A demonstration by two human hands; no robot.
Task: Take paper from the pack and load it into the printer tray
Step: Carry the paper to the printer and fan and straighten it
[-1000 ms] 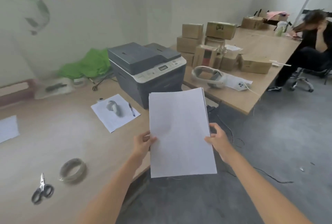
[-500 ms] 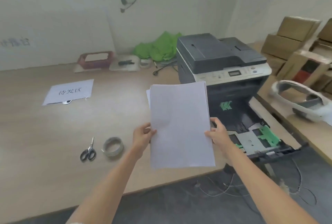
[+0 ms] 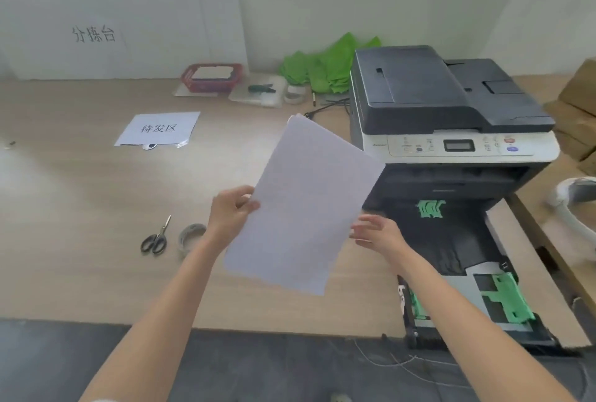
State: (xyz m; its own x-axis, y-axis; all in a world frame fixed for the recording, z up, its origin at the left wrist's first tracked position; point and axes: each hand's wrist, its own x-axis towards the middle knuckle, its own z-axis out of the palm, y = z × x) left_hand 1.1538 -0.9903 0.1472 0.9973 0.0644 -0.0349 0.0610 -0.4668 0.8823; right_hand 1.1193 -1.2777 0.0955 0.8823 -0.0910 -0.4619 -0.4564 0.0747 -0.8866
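A stack of white paper [image 3: 306,208] hangs tilted above the desk, its top corner leaning right toward the printer. My left hand [image 3: 230,211] pinches its left edge. My right hand [image 3: 377,233] hovers at the stack's right edge with fingers spread, not gripping it. The grey and white printer [image 3: 445,117] stands on the desk at the right. Its paper tray [image 3: 464,275] is pulled out toward me, dark inside with green guides, and holds no paper that I can see.
Scissors [image 3: 156,238] and a tape roll [image 3: 191,237] lie on the wooden desk left of my arm. A labelled sheet [image 3: 158,129], a red basket [image 3: 211,77] and green cloth [image 3: 325,69] sit farther back. Cardboard boxes [image 3: 577,111] stand at the right.
The view swung left and down to the printer's open tray. The stack tilted clockwise. My right hand let go of the stack's edge and opened.
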